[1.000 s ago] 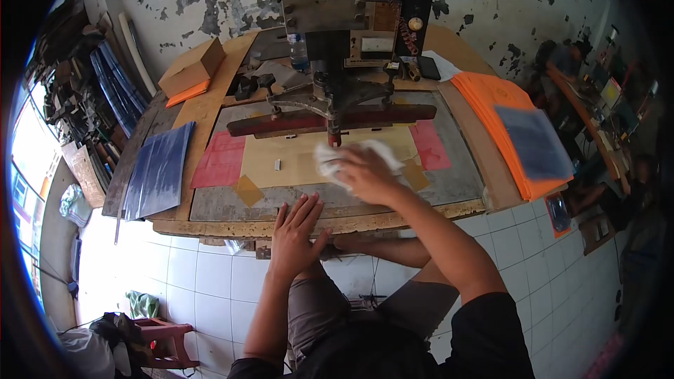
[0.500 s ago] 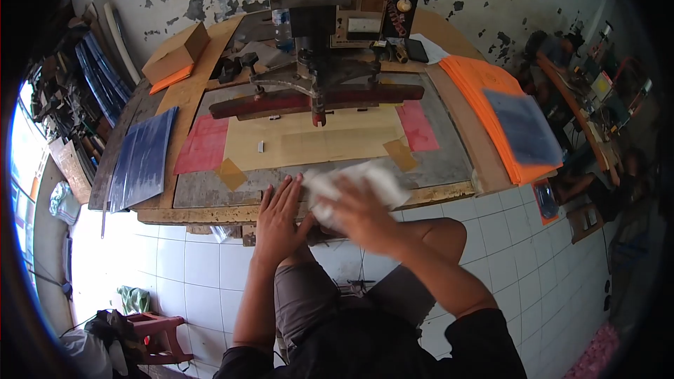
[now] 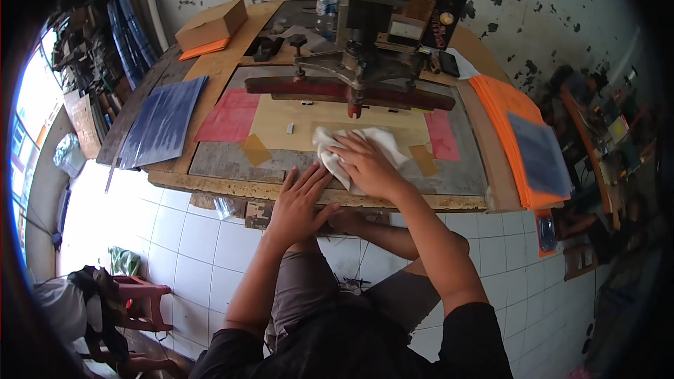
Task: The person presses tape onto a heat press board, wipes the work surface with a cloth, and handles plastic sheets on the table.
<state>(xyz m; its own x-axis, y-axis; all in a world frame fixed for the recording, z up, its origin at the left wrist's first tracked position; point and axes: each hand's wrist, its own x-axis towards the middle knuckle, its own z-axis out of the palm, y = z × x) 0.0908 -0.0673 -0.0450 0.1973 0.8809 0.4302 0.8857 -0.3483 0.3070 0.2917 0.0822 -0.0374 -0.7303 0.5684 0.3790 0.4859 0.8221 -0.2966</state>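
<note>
My right hand [image 3: 368, 166] grips a crumpled white cloth [image 3: 328, 151] and presses it onto the near part of a pale yellow sheet [image 3: 274, 114]. That sheet lies on the grey metal plate [image 3: 221, 160] of a press, with pink pieces [image 3: 229, 114] at its ends and brown tape [image 3: 255, 151] at its near corners. Fingers spread, my left hand [image 3: 298, 203] rests flat on the worn front edge of the table, close to the cloth, holding nothing. Over the sheet hangs the press head [image 3: 351, 88] with its long red-edged bar.
Orange sheets [image 3: 495, 109] topped by a dark clear sheet [image 3: 539, 151] are stacked at the right. Blue plastic sheets [image 3: 163, 123] and a cardboard box [image 3: 210, 22] sit at the left. A red stool [image 3: 147, 302] stands on the floor; a person [image 3: 583, 88] sits at another bench far right.
My right hand has pushed the cloth from the table's front edge farther onto the yellow sheet. My left hand stays at the front edge. The whole view has shifted and tilted.
</note>
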